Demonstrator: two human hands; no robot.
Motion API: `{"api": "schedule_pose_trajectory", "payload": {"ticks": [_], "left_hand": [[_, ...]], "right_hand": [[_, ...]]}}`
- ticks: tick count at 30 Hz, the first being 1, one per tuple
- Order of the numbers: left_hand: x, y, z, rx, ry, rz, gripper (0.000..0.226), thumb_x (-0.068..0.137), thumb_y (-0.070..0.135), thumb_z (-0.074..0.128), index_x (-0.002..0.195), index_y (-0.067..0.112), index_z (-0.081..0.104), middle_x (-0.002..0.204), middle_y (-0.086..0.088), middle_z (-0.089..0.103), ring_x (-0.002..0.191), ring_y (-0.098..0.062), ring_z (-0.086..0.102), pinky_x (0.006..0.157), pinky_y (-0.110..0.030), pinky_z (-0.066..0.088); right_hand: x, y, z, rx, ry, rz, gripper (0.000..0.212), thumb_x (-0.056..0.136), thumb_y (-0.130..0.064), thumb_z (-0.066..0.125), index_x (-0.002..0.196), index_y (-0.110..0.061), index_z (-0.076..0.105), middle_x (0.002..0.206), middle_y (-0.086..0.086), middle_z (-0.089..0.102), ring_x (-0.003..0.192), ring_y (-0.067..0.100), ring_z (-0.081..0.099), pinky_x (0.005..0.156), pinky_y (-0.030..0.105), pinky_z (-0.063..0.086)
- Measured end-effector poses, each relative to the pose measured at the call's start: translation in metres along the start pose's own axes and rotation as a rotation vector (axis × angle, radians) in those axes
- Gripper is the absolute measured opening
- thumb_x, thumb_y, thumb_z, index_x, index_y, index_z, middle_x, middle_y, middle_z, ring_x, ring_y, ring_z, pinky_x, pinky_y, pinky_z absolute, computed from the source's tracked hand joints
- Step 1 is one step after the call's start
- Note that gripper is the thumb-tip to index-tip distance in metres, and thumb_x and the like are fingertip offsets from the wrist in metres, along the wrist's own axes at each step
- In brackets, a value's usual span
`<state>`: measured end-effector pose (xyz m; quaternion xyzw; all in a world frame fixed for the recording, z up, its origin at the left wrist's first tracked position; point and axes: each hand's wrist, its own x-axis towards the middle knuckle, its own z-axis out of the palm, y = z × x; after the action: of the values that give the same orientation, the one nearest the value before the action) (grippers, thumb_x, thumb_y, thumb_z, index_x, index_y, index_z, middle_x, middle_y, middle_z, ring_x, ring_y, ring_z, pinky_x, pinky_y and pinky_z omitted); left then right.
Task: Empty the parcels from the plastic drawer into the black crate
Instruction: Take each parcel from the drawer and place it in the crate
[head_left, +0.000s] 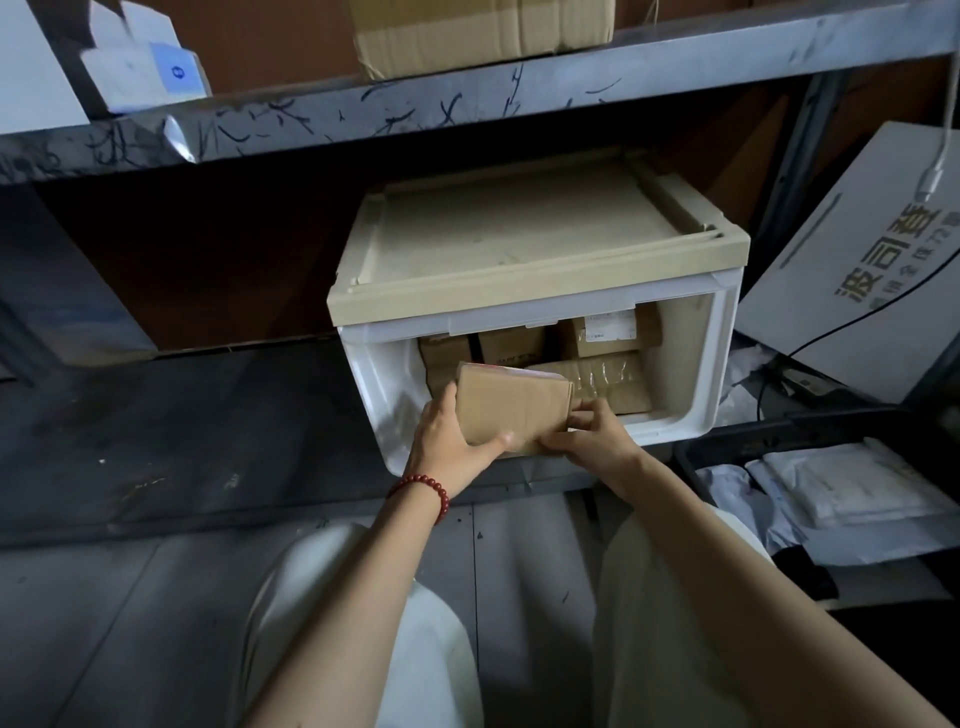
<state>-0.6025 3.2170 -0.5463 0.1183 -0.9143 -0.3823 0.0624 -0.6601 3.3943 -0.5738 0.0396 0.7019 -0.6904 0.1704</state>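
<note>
Shelving of grey metal in a dim room. Far left on upper shelf (467, 104), scribbled with black marks: small white boxes (140, 73); further along, large cardboard box (478, 31). Below, dark scuffed lower shelf (182, 431), grey floor (130, 623) beneath. At centre, left hand (452, 441), red bead bracelet (426, 488) at wrist: wraps round left end of brown parcel (511, 408), thumb across its front. Holds it at open front of plastic drawer (719, 364), just over lower lip. More brown parcels (608, 332) stacked inside behind. Right hand (592, 441): pinches same parcel's lower right corner, fingers curled. Right of drawer, leaning white carton (872, 270) with printed characters, white cable (935, 171) hanging before it. Lower right, near drawer, black crate (779, 423) holding white mailers (852, 488).
</note>
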Motion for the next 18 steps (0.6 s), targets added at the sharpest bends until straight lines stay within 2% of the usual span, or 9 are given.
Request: {"api": "schedule_pose_trajectory", "payload": {"ticks": [3, 5, 6, 8, 10, 14, 18], "left_hand": [[0.0025, -0.0013, -0.0011, -0.095, 0.034, -0.027, 0.094, 0.073, 0.047, 0.076, 0.149, 0.027, 0.023, 0.140, -0.002, 0.044, 0.126, -0.021, 0.045, 0.101, -0.036, 0.043], [0.0034, -0.0027, -0.0018, -0.128, 0.056, -0.037, 0.095, 0.073, 0.049, 0.076, 0.149, 0.030, 0.022, 0.142, 0.001, 0.044, 0.126, -0.019, 0.045, 0.094, -0.027, 0.043], [0.0038, -0.0029, -0.0022, -0.133, 0.066, -0.047, 0.095, 0.073, 0.052, 0.075, 0.149, 0.031, 0.021, 0.143, 0.002, 0.044, 0.128, -0.019, 0.044, 0.094, -0.027, 0.041], [0.0049, -0.0036, -0.0026, -0.130, 0.075, -0.074, 0.098, 0.072, 0.057, 0.073, 0.149, 0.031, 0.019, 0.147, 0.001, 0.040, 0.132, -0.021, 0.040, 0.101, -0.034, 0.039], [0.0063, -0.0045, -0.0028, -0.129, 0.079, -0.105, 0.100, 0.071, 0.060, 0.072, 0.150, 0.031, 0.018, 0.149, -0.002, 0.038, 0.134, -0.023, 0.039, 0.104, -0.038, 0.037], [0.0070, -0.0055, -0.0029, -0.092, 0.086, -0.135, 0.104, 0.070, 0.063, 0.071, 0.151, 0.028, 0.015, 0.152, -0.005, 0.034, 0.136, -0.027, 0.036, 0.103, -0.039, 0.037], [0.0067, -0.0068, -0.0009, -0.059, 0.062, -0.112, 0.105, 0.071, 0.062, 0.070, 0.152, 0.025, 0.015, 0.147, -0.006, 0.037, 0.132, -0.027, 0.039, 0.099, -0.037, 0.040]], "right_hand": [[0.0009, 0.0029, 0.0008, -0.013, -0.010, -0.027, 0.041, 0.076, 0.009, 0.071, 0.098, -0.013, 0.045, 0.107, 0.006, 0.058, 0.096, 0.020, 0.060, 0.077, 0.028, 0.051], [0.0019, 0.0027, 0.0004, -0.020, -0.027, -0.036, 0.037, 0.077, 0.009, 0.068, 0.095, -0.015, 0.047, 0.108, 0.005, 0.057, 0.094, 0.019, 0.059, 0.073, 0.025, 0.049], [0.0021, 0.0015, 0.0004, -0.029, -0.030, -0.033, 0.036, 0.078, 0.010, 0.065, 0.094, -0.016, 0.048, 0.107, 0.004, 0.058, 0.090, 0.016, 0.059, 0.068, 0.023, 0.046], [0.0026, -0.0004, 0.0002, -0.023, -0.028, -0.009, 0.035, 0.079, 0.013, 0.055, 0.092, -0.019, 0.048, 0.104, 0.002, 0.057, 0.081, 0.013, 0.054, 0.061, 0.022, 0.041], [0.0035, -0.0004, -0.0007, -0.007, -0.024, 0.022, 0.036, 0.079, 0.014, 0.049, 0.092, -0.020, 0.047, 0.102, 0.000, 0.056, 0.079, 0.012, 0.051, 0.060, 0.024, 0.039], [0.0007, -0.0025, -0.0022, -0.002, -0.050, 0.034, 0.043, 0.082, 0.012, 0.048, 0.109, -0.020, 0.047, 0.107, -0.008, 0.056, 0.086, 0.007, 0.053, 0.065, 0.025, 0.044], [-0.0028, -0.0070, -0.0034, -0.037, -0.111, -0.014, 0.069, 0.076, 0.016, 0.043, 0.133, -0.022, 0.045, 0.125, -0.004, 0.059, 0.104, 0.016, 0.058, 0.065, 0.023, 0.043]]}}
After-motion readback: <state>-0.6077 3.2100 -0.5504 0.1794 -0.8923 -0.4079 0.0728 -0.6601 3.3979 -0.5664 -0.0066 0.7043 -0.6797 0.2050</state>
